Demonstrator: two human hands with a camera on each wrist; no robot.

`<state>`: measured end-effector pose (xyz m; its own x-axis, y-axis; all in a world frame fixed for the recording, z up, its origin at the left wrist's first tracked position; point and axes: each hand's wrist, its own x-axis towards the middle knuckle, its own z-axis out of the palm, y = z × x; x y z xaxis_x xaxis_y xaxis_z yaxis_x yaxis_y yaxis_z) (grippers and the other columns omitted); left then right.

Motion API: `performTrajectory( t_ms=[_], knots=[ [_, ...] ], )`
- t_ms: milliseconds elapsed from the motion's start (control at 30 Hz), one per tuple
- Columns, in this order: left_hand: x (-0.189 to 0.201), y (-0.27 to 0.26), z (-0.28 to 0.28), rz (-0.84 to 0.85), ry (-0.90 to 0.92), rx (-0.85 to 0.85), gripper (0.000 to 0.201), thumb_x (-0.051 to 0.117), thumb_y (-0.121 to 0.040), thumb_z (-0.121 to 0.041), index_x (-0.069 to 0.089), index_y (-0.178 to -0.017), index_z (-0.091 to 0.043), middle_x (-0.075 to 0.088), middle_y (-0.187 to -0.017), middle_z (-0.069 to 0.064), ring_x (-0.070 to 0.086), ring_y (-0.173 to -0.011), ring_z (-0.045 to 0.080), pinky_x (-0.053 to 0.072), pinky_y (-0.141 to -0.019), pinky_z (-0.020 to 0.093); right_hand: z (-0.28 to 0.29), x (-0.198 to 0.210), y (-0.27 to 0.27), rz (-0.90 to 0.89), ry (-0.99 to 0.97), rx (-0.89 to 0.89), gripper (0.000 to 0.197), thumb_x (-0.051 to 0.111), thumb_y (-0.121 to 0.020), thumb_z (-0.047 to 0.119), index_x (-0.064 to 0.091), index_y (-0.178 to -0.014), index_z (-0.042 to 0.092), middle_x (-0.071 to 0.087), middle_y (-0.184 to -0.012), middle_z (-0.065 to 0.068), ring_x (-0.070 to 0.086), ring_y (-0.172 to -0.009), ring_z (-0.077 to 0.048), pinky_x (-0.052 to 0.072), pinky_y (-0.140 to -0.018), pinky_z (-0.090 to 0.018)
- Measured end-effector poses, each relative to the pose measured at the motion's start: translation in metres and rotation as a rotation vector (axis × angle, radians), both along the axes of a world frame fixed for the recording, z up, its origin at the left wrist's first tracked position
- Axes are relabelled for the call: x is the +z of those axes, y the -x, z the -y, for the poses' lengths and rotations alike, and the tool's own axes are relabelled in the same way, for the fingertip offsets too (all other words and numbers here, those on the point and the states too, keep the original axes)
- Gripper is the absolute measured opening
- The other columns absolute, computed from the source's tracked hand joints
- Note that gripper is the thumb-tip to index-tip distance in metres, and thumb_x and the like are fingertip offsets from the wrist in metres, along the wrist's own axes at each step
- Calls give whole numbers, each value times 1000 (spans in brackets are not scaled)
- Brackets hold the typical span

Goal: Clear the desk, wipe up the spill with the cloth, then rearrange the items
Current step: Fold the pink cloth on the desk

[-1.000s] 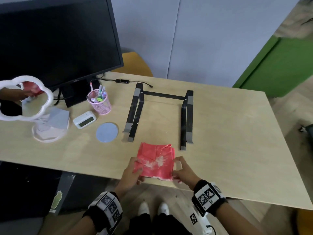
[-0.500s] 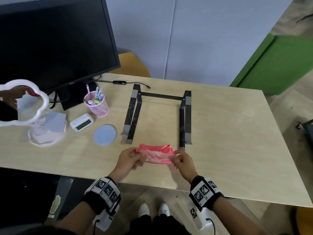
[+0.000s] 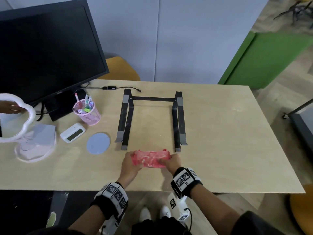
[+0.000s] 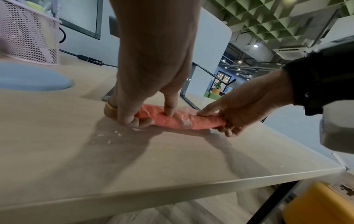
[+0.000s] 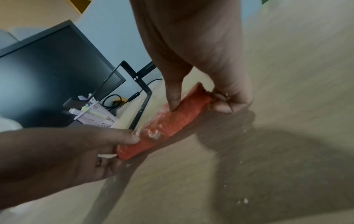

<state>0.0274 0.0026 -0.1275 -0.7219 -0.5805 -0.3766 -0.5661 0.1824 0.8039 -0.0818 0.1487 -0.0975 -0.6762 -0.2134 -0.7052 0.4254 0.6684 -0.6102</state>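
At the near table (image 3: pixel 220 150) edge my left hand (image 3: pixel 131 164) and right hand (image 3: pixel 171 162) have fingers clamped on the folded cloth (image 3: pixel 150 158), white crumbs (image 4: pixel 109 136) left, rearranging undone.

On the desk (image 3: pixel 220 150) I count one red cloth (image 3: pixel 150 158), one black stand (image 3: pixel 150 119), one monitor (image 3: pixel 47 53), one pink mesh pen cup (image 3: pixel 88 114), one white clock (image 3: pixel 72 133), one round blue coaster (image 3: pixel 98 143) and one cloud-shaped mirror (image 3: pixel 15 119). Two hands are in sight: left hand (image 3: pixel 130 165), right hand (image 3: pixel 171 162).
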Motion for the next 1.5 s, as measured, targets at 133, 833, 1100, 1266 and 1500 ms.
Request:
performTrajectory(
  t_ms=[133,833,1100,1266,1500],
  knots=[
    [4,-4,-7,-3,-172,-24,65,89,-55,-36,56,-109,-19,71,-99,2,70,-87,11,59,-75,27,-23,4,2,-27,118,59,42,68,-81,15,56,-119,3,65,-116,-12,64,-102,-23,50,-96,-36],
    [60,183,-292,-201,-355,-436,27,60,-73,9,66,-90,-11,60,-89,-1,59,-89,20,54,-83,38,-333,45,155,-337,68,-442,51,71,-75,2,49,-122,4,61,-107,-15,58,-84,-26,45,-56,-27],
    [38,173,-303,38,-342,-726,67,67,-74,-20,45,-136,-12,34,-136,3,40,-128,12,48,-88,21,-366,17,146,-345,-414,-354,79,69,-80,27,25,-144,12,27,-147,-14,28,-133,-34,25,-107,-52],
    [36,156,-279,30,-158,-736,42,55,-86,-10,51,-128,-10,41,-131,2,43,-123,8,32,-98,16,-339,12,133,-523,-522,-122,62,59,-87,27,30,-139,11,34,-139,-16,35,-125,-32,27,-107,-47],
    [55,120,-217,18,-199,-684,22,52,-87,-16,59,-107,-22,59,-115,-7,54,-109,4,45,-88,20,-304,9,119,-538,-719,56,50,43,-95,32,28,-139,11,17,-151,-22,21,-139,-35,18,-115,-53]
  ],
)
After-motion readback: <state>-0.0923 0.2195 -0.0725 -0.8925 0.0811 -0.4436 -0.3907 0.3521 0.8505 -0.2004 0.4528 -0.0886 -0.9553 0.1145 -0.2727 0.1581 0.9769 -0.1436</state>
